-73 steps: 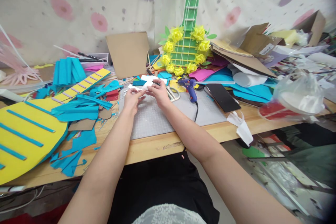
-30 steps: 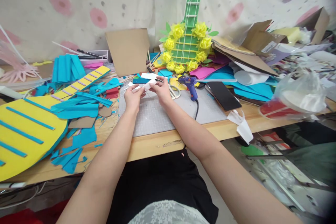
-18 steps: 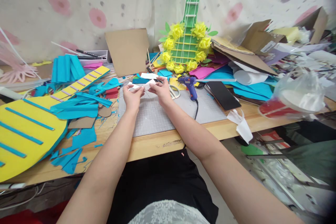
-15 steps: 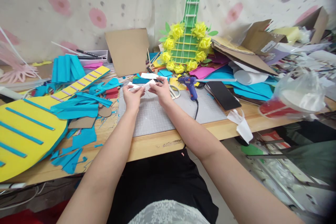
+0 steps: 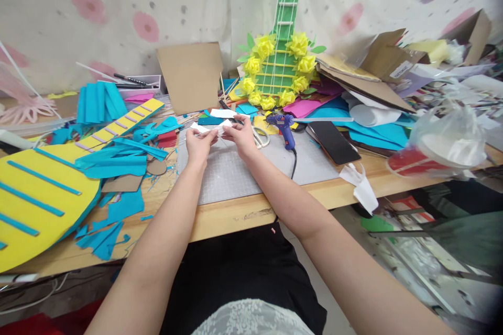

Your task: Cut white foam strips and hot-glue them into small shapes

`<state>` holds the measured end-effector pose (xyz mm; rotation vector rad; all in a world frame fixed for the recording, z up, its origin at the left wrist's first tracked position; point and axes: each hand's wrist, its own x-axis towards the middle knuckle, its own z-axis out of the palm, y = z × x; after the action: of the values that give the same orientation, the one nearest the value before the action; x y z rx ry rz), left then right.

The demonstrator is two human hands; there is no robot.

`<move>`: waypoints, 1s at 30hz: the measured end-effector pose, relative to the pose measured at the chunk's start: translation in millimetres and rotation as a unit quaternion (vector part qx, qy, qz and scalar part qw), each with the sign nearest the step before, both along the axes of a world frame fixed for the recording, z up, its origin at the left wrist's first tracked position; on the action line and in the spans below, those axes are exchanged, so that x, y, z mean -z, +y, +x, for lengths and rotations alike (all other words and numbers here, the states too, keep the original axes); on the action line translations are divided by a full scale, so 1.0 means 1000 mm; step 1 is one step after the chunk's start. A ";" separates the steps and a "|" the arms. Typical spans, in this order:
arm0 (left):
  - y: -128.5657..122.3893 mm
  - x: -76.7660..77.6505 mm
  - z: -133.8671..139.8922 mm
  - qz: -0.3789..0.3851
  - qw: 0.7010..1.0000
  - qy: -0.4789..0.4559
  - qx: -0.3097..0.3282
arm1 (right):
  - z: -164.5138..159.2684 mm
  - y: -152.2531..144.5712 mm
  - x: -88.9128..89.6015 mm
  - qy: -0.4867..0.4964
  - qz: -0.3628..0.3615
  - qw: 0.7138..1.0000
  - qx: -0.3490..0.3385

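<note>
Both hands pinch a small piece of white paper above the grey cutting mat. My left hand is closed on its left side, and my right hand is closed on its right side. The fingers partly cover the paper, so its full shape is hidden. Just beyond the hands lies another white strip. Scissors with pale handles rest beside my right hand. A blue glue gun lies farther right on the mat, its black cord running toward the table's front edge.
Left of the mat are blue paper scraps and a yellow guitar-shaped cutout. A green guitar shape with yellow paper flowers stands behind. To the right are a phone, a red-and-white tub in plastic and piled cardboard.
Almost nothing differs. Both hands keep their pinch on the white paper, with only a very slight shift of the fingers.
</note>
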<state>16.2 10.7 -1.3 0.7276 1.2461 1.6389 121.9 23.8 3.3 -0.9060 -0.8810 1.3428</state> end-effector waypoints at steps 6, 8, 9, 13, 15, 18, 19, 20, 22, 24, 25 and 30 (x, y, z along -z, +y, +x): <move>0.000 0.000 0.001 0.028 0.999 -0.017 0.013 | -0.001 0.001 0.005 -0.021 0.033 0.999 -0.029; 0.001 0.000 0.000 0.027 0.999 -0.023 0.010 | -0.002 0.002 0.009 -0.021 0.045 0.998 -0.042; 0.001 0.000 0.000 0.025 0.999 -0.025 0.008 | -0.003 0.002 0.010 -0.021 0.050 0.997 -0.050; 0.001 0.001 0.000 0.022 0.999 -0.027 0.007 | -0.006 0.003 0.016 -0.036 0.067 0.995 -0.068; 0.001 0.002 -0.001 0.021 0.999 -0.030 0.008 | -0.007 0.003 0.017 -0.051 0.072 0.994 -0.061; 0.001 0.002 -0.002 0.011 0.999 -0.043 0.019 | -0.007 0.004 0.017 -0.070 0.076 0.994 -0.046; 0.000 0.001 -0.002 0.006 0.999 -0.046 0.025 | -0.006 0.005 0.017 -0.076 0.076 0.993 -0.040; 0.000 0.000 -0.001 0.001 0.998 -0.048 0.033 | -0.006 0.005 0.017 -0.081 0.073 0.993 -0.034; -0.001 -0.002 0.000 -0.003 0.997 -0.052 0.051 | -0.005 0.006 0.018 -0.084 0.062 0.994 -0.021; -0.002 -0.003 0.002 0.003 0.997 -0.053 0.058 | -0.004 0.007 0.018 -0.078 0.053 0.996 -0.009; -0.003 -0.003 0.003 0.005 0.997 -0.050 0.056 | -0.004 0.007 0.018 -0.075 0.052 0.996 -0.004; -0.005 -0.002 0.005 -0.010 0.999 -0.024 0.036 | -0.004 0.005 0.017 -0.072 0.054 0.996 -0.011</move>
<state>21.2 5.9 1.0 0.7082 1.1866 1.5753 117.9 29.0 -13.3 -0.9205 -1.0662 1.2476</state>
